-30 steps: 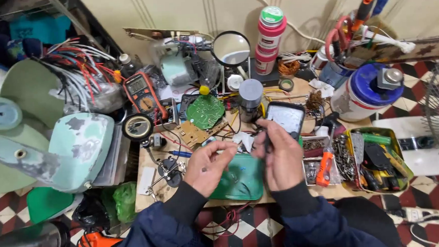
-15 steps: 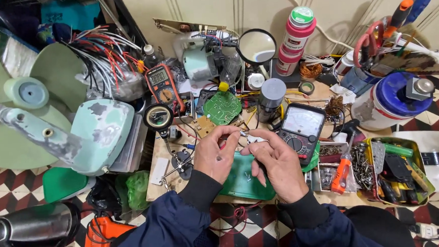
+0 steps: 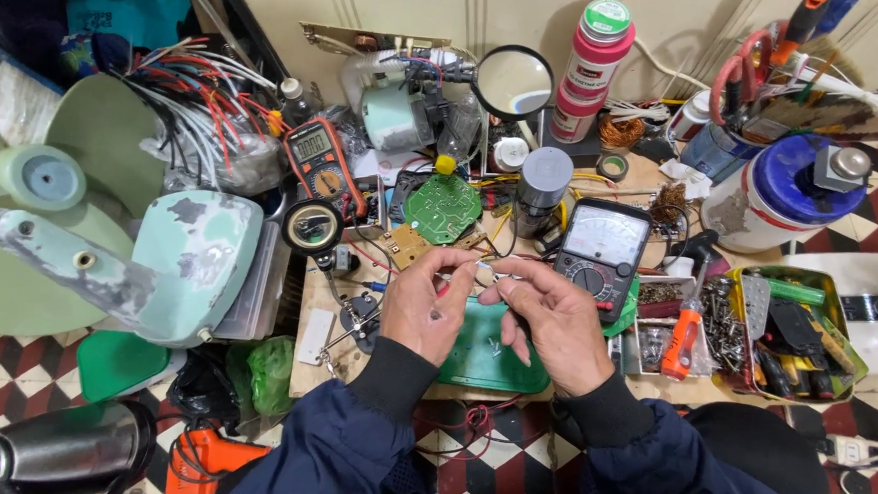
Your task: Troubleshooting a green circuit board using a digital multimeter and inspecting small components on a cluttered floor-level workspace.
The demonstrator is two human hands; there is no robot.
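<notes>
Both hands meet above the green tray (image 3: 485, 360), which lies at the near edge of the cluttered table (image 3: 308, 334) and serves here as the landmark. The left hand (image 3: 424, 303) hovers over the tray's left end with its fingers curled and its fingertips pinched on a small, thin part (image 3: 482, 266); the right hand (image 3: 548, 316) hovers over the tray's right half, its thumb and forefinger also closed toward that same small part, so the fingertips of both hands nearly touch. The part is too small to tell what it is; it sits in the air just beyond the tray's far edge. A few tiny screws or bits lie loose in the tray beneath the hands. Just to the right of the tray, touching its far right corner, stands an analog meter (image 3: 600, 254) with a white dial. Beyond the tray, farther from the person, lies a round green circuit board (image 3: 441, 209), and to the left of that an orange-cased digital multimeter (image 3: 321, 165). Right of the tray, past the meter, an orange-handled screwdriver (image 3: 680, 337) rests on small parts boxes, with a green tin of tools (image 3: 795, 344) further right. Well to the left of the tray sits a pale green fan housing (image 3: 184, 260), and a magnifying glass (image 3: 513, 83) stands far beyond the tray near the wall.
</notes>
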